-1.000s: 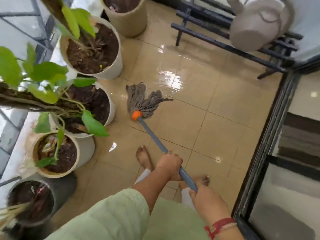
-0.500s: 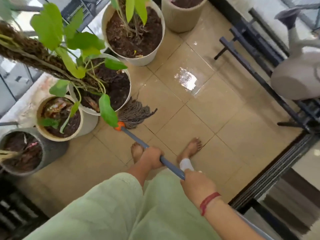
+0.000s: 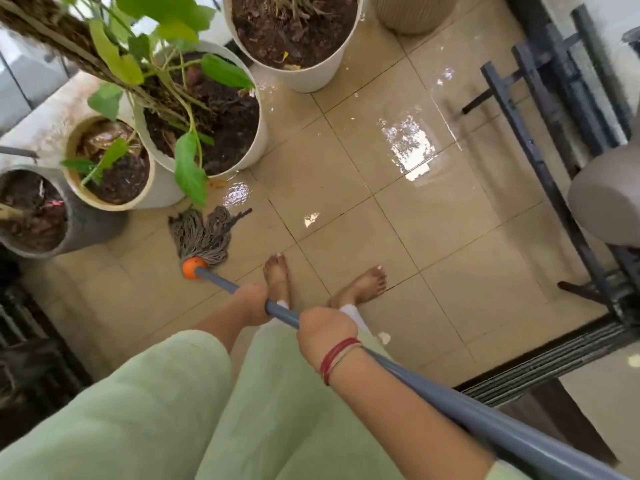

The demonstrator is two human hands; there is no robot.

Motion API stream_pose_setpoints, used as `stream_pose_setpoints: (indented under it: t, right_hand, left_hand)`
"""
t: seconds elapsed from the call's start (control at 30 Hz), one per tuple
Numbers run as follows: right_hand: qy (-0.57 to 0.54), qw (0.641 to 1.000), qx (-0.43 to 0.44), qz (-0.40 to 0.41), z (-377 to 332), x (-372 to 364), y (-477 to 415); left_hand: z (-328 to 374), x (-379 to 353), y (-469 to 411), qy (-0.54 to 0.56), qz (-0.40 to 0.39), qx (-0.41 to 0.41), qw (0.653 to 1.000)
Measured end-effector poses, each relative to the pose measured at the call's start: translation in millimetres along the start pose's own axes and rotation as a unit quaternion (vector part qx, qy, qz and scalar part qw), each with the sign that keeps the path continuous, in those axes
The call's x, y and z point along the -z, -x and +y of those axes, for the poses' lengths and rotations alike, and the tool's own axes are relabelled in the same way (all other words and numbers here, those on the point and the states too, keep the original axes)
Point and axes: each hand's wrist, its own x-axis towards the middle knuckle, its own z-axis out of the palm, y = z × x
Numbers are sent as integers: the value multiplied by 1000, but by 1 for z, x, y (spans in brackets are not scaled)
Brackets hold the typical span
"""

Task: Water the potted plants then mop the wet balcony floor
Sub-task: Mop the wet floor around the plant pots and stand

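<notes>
At the far left a grey pot [image 3: 41, 216] of dark soil is seen, with a tan pot [image 3: 104, 161] just beside it. Next along, a large white pot [image 3: 214, 126] is filled with a leafy plant, and a second white pot [image 3: 294, 36] is set further back. The grey string mop head [image 3: 204, 233] is laid on the tiled floor [image 3: 329, 188] just in front of the large white pot. It is joined by an orange collar [image 3: 193, 268] to a blue-grey handle [image 3: 485, 422]. The handle is gripped low down by the left hand [image 3: 251, 303], fingers wrapped round it, and higher up by the right hand [image 3: 325, 332], likewise closed round it. Red threads [image 3: 337, 358] are worn at the right wrist. The left foot [image 3: 276, 277] and right foot [image 3: 365, 285] are planted bare on the tiles beyond the hands. Further right, shining water [image 3: 410, 150] is spread across the tiles. A dark metal rack [image 3: 554, 133] is stood along the right side, and a rounded grey vessel [image 3: 606, 195] is cut off by the frame edge there
</notes>
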Motion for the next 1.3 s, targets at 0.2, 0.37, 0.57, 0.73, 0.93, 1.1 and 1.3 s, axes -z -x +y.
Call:
stream_pose_setpoints:
  t: [0.2,0.37,0.57,0.73,0.93,1.1,1.3]
  right_hand:
    - [-8,1000,-13,4,56,43,16]
    - [-29,997,-69,-2,120,86,38]
    - [-96,986,-123,65,173,83,55]
    - [-184,963,-170,97,196,53,83]
    - [-257,927,-253,101,153,-2,100]
    - [-228,933,-267,78,79,-42,103]
    - [-134,969,-205,24,-22,-37,76]
  left_hand:
    - [51,51,8,13,31,-31,999]
    - [115,102,7,54,113,-74,989]
    - [174,148,-3,24,139,-125,982]
    - [217,151,-4,-23,176,-182,967]
    - [220,121,-2,-119,195,-249,941]
    - [163,70,16,-167,195,-282,925]
    - [40,28,41,-51,160,-228,959]
